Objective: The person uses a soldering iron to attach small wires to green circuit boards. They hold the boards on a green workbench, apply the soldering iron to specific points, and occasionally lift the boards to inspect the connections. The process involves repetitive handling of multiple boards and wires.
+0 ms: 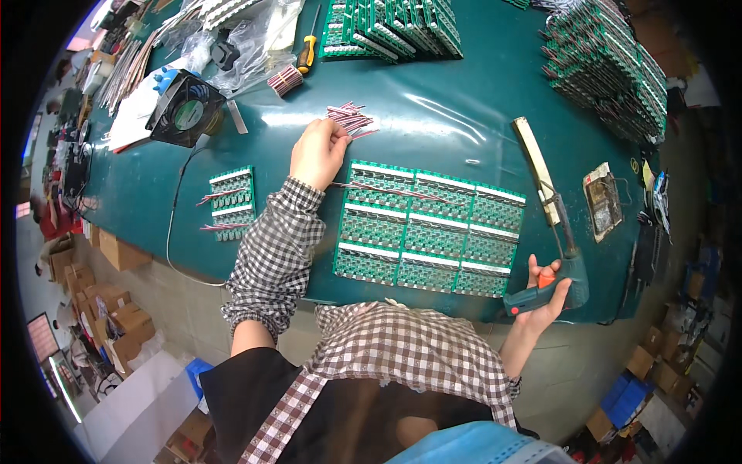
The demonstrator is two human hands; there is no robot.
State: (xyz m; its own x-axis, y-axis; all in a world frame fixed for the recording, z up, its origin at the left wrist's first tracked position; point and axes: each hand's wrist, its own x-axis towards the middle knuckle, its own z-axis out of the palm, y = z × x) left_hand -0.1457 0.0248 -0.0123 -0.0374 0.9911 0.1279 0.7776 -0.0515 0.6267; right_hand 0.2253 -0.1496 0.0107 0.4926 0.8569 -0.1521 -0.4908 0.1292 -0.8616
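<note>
My left hand (317, 152) pinches at the near edge of a pile of short red, white and black wires (349, 116), and one wire seems to stick out from its fingertips. My right hand (550, 300) is wrapped round a dark green soldering gun (573, 280) with an orange trigger. Its metal nozzle points away from me, beside a pale, narrow bar (533, 158). Between my hands lies a panel of green circuit boards (431, 232) in a grid. Several loose wires (394, 190) stretch across its upper rows.
A smaller circuit board (232, 203) with wires lies left of my arm. Beyond it stand a black fan (187, 110), a wire bundle (285, 80) and a yellow-handled screwdriver (307, 54). Board stacks (607, 69) rise at the back; a soldering tray (602, 199) sits at right.
</note>
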